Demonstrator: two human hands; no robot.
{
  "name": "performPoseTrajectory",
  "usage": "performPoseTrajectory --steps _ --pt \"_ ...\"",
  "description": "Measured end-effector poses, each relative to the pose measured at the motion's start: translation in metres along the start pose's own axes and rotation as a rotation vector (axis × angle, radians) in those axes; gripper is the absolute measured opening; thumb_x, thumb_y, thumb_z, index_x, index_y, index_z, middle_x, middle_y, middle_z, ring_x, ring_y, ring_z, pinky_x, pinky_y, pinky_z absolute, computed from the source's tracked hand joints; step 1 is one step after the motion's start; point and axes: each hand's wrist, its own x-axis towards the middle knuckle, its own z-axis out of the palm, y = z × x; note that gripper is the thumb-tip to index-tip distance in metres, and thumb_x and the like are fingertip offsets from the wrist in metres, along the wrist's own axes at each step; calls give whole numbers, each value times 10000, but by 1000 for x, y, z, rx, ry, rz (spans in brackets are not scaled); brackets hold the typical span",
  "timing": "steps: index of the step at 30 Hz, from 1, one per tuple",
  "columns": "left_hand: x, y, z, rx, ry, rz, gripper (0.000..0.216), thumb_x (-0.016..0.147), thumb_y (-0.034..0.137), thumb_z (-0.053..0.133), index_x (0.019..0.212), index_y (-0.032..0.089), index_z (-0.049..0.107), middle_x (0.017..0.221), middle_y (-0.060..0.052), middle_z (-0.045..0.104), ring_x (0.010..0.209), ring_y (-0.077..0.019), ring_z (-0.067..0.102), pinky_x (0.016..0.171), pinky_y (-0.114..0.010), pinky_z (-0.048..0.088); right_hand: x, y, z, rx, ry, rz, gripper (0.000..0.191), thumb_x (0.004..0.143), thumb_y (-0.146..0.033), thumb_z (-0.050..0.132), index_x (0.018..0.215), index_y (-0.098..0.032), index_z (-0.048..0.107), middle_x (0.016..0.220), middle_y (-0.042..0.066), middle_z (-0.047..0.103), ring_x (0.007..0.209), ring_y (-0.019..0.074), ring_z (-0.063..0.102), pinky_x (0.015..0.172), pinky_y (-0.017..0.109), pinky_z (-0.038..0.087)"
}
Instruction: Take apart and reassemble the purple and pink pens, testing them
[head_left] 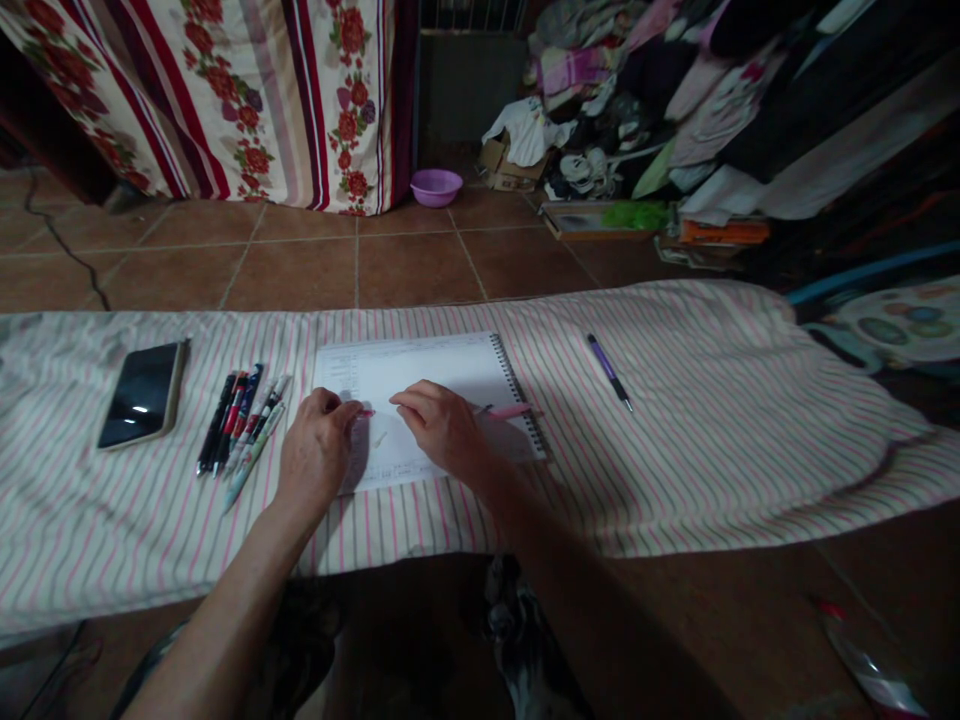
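A spiral notebook (450, 365) lies open on the striped cloth, with writing along its edges. Above its left part, my left hand (319, 445) is closed, pinching a small pink piece (366, 412) that looks like part of a pen. My right hand (442, 425) is over the middle of the page, thumb and fingertips pressed together; whatever they hold is too small to make out. Just right of that hand, a pink pen barrel (511, 411) rests across the page and the spiral binding. A tiny pale piece (381, 438) lies on the paper between my hands.
Several pens (240, 420) lie bunched left of the notebook, beside a phone (142, 393). A purple pen (609, 370) lies to the right. Beyond the striped cloth (712, 430) are a purple basin (436, 187), a floral curtain (300, 110) and piled clothes.
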Motion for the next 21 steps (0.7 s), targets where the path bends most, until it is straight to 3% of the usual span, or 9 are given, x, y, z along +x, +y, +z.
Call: performPoseTrajectory --steps 7,21 --pt "-1 -2 -2 9 -7 -20 247 848 204 465 954 196 688 852 -75 559 762 -203 557 645 -292 455 8 -8 5 -101 -64 -56 181 810 -202 599 980 -200 662 927 44 599 897 169 498 792 288 413" --pt "-5 -11 -8 27 -32 -2 242 857 191 460 962 202 678 853 -68 541 781 -189 550 660 -288 467 17 -13 14 -99 -141 -50 148 841 -227 568 931 -216 686 914 41 593 892 156 498 776 272 399"
